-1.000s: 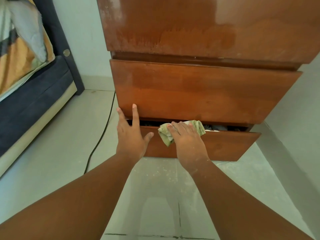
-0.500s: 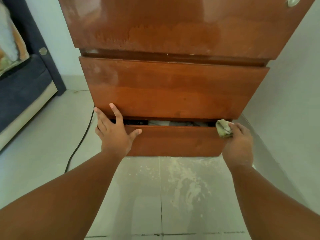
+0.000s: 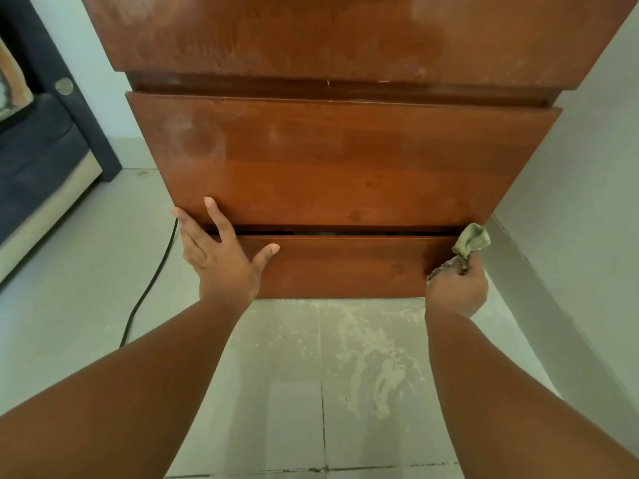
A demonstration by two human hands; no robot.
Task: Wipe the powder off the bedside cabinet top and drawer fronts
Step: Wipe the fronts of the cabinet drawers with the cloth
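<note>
The brown wooden bedside cabinet fills the upper view: its top drawer front shows pale powder smears, the middle drawer front has faint haze at its left. The bottom drawer front sits nearly flush, with a thin dark gap above it. My left hand lies flat with fingers spread on the bottom drawer's left end. My right hand grips a crumpled green cloth at that drawer's right edge.
White powder is scattered on the grey floor tiles below the cabinet. A black cable runs along the floor at the left. A dark bed frame stands far left, a grey wall close on the right.
My right hand swept the cloth from the bottom drawer's middle to its right edge. The bottom drawer went from open to nearly closed, my left hand staying pressed on it.
</note>
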